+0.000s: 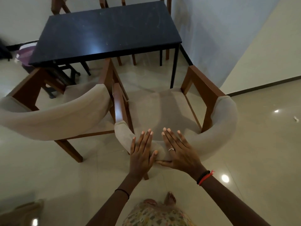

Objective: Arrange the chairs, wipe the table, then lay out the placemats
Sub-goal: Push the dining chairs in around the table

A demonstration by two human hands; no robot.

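Note:
A wooden armchair (224,121) with a curved beige padded back stands in front of me, facing the dark table (105,30). My left hand (141,150) and my right hand (177,150) lie side by side on the top of its backrest, fingers straight and pointing forward, thumbs against the rear of the pad. A second armchair of the same kind (57,111) stands to its left, its front tucked partly under the table's near edge. The tabletop is bare and shows faint smears.
More chair backs (60,5) show behind the table's far edge. A purple-and-white basket (24,53) sits on the floor left of the table. A wall corner (211,46) rises right of the table. A scrap of paper (296,119) lies on the tiled floor.

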